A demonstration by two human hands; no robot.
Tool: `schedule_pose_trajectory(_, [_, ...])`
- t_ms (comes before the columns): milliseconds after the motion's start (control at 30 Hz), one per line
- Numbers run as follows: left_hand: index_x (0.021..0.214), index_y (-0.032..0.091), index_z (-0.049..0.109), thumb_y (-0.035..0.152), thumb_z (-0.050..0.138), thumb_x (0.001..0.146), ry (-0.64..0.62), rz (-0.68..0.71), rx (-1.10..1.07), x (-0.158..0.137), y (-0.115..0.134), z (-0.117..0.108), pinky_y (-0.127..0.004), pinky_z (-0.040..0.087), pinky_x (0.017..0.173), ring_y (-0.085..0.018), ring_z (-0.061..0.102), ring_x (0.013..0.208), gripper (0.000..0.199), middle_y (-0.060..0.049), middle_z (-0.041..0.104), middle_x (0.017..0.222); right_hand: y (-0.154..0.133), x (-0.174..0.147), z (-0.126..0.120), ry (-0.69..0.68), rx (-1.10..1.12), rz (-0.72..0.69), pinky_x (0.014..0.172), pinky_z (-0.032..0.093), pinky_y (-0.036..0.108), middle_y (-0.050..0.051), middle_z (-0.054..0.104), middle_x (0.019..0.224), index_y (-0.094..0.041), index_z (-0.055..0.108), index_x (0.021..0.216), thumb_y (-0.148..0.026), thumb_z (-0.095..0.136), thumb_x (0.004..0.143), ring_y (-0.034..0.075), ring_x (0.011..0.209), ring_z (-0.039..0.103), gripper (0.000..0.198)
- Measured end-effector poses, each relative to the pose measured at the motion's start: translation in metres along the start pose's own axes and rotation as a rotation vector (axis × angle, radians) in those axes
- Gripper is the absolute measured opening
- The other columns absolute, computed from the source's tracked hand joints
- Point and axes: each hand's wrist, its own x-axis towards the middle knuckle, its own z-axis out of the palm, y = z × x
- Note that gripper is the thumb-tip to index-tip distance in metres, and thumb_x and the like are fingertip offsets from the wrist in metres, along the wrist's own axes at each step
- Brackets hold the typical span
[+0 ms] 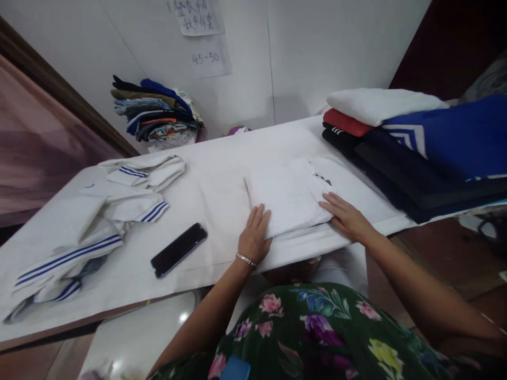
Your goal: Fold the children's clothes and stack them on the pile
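A folded white garment (285,192) lies flat near the front edge of the white-covered table, with dark marks along its upper right side. My left hand (254,235) rests at its lower left corner, fingers stretched out against the cloth. At the lower right corner is my right hand (348,217), its fingers extended flat on the edge of the fabric. Neither hand is closed around anything. Left of the folded garment, a black phone (179,250) lies on the table. Farther left is a loose, crumpled white garment (91,211) with blue stripes.
A stack of dark, red and white folded clothes (380,142) stands at the right, with blue clothing (463,137) on it. Another clothes pile (158,113) sits behind the table at the back left. Handwritten paper sheets (208,55) hang on the wall. A white stool (146,332) stands below the table.
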Motion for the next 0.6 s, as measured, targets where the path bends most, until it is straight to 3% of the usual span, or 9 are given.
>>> schedule_pose_trajectory(167, [0.14, 0.019, 0.04, -0.008, 0.048, 0.061, -0.01, 0.022, 0.151, -0.004, -0.005, 0.003, -0.04, 0.032, 0.114, -0.025, 0.018, 0.143, 0.084, -0.006, 0.027, 0.153, 0.003, -0.004, 0.001, 0.016, 0.04, 0.004, 0.114, 0.028, 0.046, -0.004, 0.033, 0.15, -0.028, 0.047, 0.136, -0.013, 0.04, 0.081, 0.021, 0.141, 0.023, 0.057])
schedule_pose_trajectory(300, [0.14, 0.018, 0.039, -0.008, 0.049, 0.059, -0.016, 0.042, 0.144, -0.004, -0.005, 0.004, -0.044, 0.028, 0.115, -0.027, 0.017, 0.143, 0.085, -0.008, 0.027, 0.153, 0.003, -0.004, 0.002, 0.019, 0.07, 0.005, 0.114, 0.027, 0.048, -0.005, 0.033, 0.15, -0.031, 0.047, 0.136, -0.012, 0.04, 0.081, 0.021, 0.141, 0.023, 0.059])
schedule_pose_trajectory(400, [0.138, 0.019, 0.043, -0.004, 0.055, 0.06, -0.032, 0.043, 0.02, -0.004, -0.003, -0.005, -0.048, 0.022, 0.116, -0.027, 0.015, 0.143, 0.082, -0.008, 0.027, 0.153, 0.002, -0.004, 0.002, 0.052, 0.127, -0.013, 0.114, 0.026, 0.049, -0.004, 0.035, 0.149, -0.03, 0.049, 0.135, -0.014, 0.04, 0.081, 0.021, 0.141, 0.023, 0.057])
schedule_pose_trajectory(500, [0.129, 0.024, 0.053, 0.01, 0.069, 0.061, -0.05, 0.01, -0.251, -0.006, -0.003, -0.022, -0.049, 0.019, 0.116, -0.029, 0.02, 0.141, 0.072, -0.007, 0.034, 0.15, 0.001, -0.005, -0.003, 0.057, 0.271, 0.004, 0.114, 0.024, 0.05, -0.003, 0.037, 0.148, -0.03, 0.053, 0.132, -0.023, 0.044, 0.083, 0.023, 0.14, 0.024, 0.05])
schedule_pose_trajectory(600, [0.123, 0.028, 0.059, 0.023, 0.076, 0.061, -0.052, -0.064, -0.427, -0.003, -0.011, -0.04, -0.045, 0.02, 0.116, -0.028, 0.029, 0.139, 0.065, -0.006, 0.04, 0.146, 0.003, -0.003, -0.014, 0.108, 0.478, 0.129, 0.114, 0.024, 0.048, -0.002, 0.038, 0.147, -0.03, 0.057, 0.128, -0.037, 0.052, 0.084, 0.025, 0.139, 0.027, 0.045])
